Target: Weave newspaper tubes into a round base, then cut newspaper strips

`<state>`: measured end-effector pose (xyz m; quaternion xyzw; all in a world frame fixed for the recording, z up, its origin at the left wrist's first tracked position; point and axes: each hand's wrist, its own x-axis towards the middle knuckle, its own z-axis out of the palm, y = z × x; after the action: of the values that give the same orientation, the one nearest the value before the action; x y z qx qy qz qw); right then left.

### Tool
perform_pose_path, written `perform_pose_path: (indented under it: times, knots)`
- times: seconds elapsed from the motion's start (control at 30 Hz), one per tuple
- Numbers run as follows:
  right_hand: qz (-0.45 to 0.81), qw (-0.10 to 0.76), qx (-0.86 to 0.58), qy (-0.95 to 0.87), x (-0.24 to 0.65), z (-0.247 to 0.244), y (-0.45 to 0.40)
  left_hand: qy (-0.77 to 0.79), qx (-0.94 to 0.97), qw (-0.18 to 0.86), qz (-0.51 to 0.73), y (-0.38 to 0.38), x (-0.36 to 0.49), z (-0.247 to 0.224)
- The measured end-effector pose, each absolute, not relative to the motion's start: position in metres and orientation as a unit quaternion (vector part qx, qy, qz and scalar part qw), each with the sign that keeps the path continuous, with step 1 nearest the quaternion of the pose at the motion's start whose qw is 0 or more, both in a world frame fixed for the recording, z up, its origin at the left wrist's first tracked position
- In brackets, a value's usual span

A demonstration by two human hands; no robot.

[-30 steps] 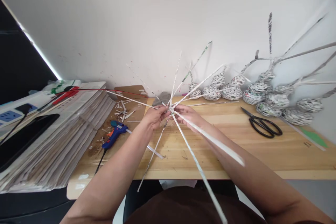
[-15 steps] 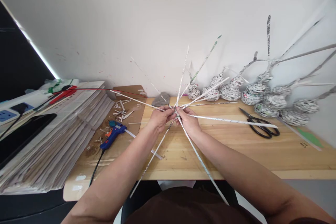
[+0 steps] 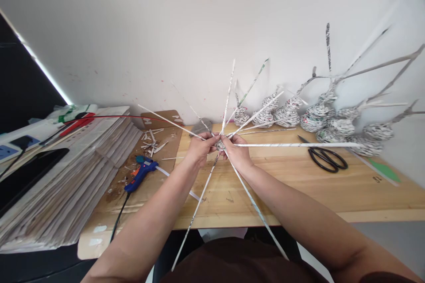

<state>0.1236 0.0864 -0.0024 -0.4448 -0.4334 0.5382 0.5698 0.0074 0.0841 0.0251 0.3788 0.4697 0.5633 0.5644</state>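
Note:
Several thin rolled-paper sticks (image 3: 255,205) spread out like spokes from a small woven centre above the wooden table (image 3: 282,194). My left hand (image 3: 202,148) pinches the left side of that centre between thumb and fingers. Close beside it, my right hand (image 3: 237,150) grips the right side, thumbs nearly touching. Both hands partly cover the centre. Some sticks point up toward the wall, one reaches far right, and two slope down toward my lap.
Woven paper gourd shapes (image 3: 287,117) line the wall at right, near black scissors (image 3: 327,159). At left are a blue glue gun (image 3: 142,172), paper scraps (image 3: 153,143), a stack of paper sheets (image 3: 96,177), a phone (image 3: 33,172) and a power strip (image 3: 9,148).
The paper sticks have turned and tilted slightly; the upper green-tipped one sits lower and further left. Both hands keep their hold. The view has shifted a little.

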Motion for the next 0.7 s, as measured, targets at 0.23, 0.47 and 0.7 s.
perform_pose_path:
  times: [0.23, 0.47, 0.7]
  knots:
    - [0.543, 0.569, -0.454, -0.419, 0.123, -0.003, 0.086, 0.447, 0.381, 0.546, 0.598, 0.079, 0.012, 0.014]
    - [0.555, 0.537, -0.491, -0.403, 0.123, -0.002, 0.088, 0.447, 0.442, 0.472, 0.618, 0.074, 0.018, 0.005]
    - [0.554, 0.537, -0.462, -0.438, 0.125, -0.003, 0.088, 0.465, 0.376, 0.503, 0.624, 0.075, 0.017, 0.000]
